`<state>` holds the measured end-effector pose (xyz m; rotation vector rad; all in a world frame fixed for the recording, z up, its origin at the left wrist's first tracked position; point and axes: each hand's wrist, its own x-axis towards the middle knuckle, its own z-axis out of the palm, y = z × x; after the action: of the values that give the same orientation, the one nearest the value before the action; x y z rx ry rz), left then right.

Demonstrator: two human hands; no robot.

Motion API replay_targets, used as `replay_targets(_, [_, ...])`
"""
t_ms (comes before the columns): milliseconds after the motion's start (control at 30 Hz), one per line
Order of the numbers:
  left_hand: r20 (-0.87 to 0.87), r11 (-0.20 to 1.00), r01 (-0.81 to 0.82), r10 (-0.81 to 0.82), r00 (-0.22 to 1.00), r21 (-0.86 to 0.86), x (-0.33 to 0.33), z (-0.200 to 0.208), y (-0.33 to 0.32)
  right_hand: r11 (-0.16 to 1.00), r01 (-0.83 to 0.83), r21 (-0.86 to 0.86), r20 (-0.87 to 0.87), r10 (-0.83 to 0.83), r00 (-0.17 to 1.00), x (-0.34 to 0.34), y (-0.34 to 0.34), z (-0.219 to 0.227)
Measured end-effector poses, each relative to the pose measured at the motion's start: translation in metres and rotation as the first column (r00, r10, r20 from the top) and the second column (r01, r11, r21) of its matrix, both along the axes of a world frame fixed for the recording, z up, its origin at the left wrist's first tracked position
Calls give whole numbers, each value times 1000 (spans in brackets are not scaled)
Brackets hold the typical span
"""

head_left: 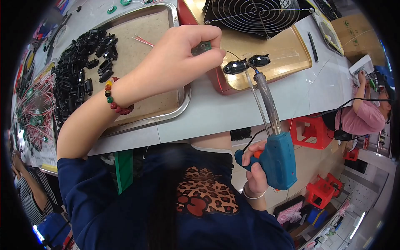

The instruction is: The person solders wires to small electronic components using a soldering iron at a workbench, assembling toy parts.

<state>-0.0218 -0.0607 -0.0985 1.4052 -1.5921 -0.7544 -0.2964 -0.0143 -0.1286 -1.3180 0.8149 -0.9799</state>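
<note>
My left hand [183, 56] pinches a small green circuit board [201, 48] between thumb and fingers. A thin dark wire runs from it toward two small black plastic housings [236, 67] on a gold-coloured metal box lid [287, 54]. Red and white wires [143, 40] stick out on the other side of the hand. Wrapped round the handle and trigger of a blue soldering gun [280, 162] is my right hand [255, 177]. The gun points up and away, its tip at the housings, where the wire ends; whether it touches them I cannot tell.
A metal tray [183, 109] at left holds a heap of black housings [79, 75]. Bundled red-white wires [37, 104] lie farther left. A black fan [258, 14] stands behind the lid, near a pen [313, 46]. Red stools [310, 131] and co-workers [366, 112] are around.
</note>
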Motion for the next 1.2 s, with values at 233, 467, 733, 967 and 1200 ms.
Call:
replay_targets(233, [-33, 1000, 7, -6, 999, 18, -1, 0, 0, 1000, 3, 8, 13, -4, 1000, 0, 1, 0])
replay_targets(467, [-75, 1000, 11, -9, 997, 27, -1, 0, 1, 1000, 5, -8, 37, -4, 999, 1, 0, -1])
replay_targets(733, [6, 1000, -10, 10, 1000, 13, -1, -2, 1, 1000, -31, -6, 22, 31, 999, 0, -1, 0])
replay_targets(967, [5, 1000, -11, 11, 1000, 20, -2, -1, 1, 999, -35, -14, 35, 35, 999, 2, -2, 0])
replay_targets(1200, [4, 999, 17, -17, 1000, 27, 0, -1, 1, 998, -46, -39, 45, 48, 998, -1, -2, 0])
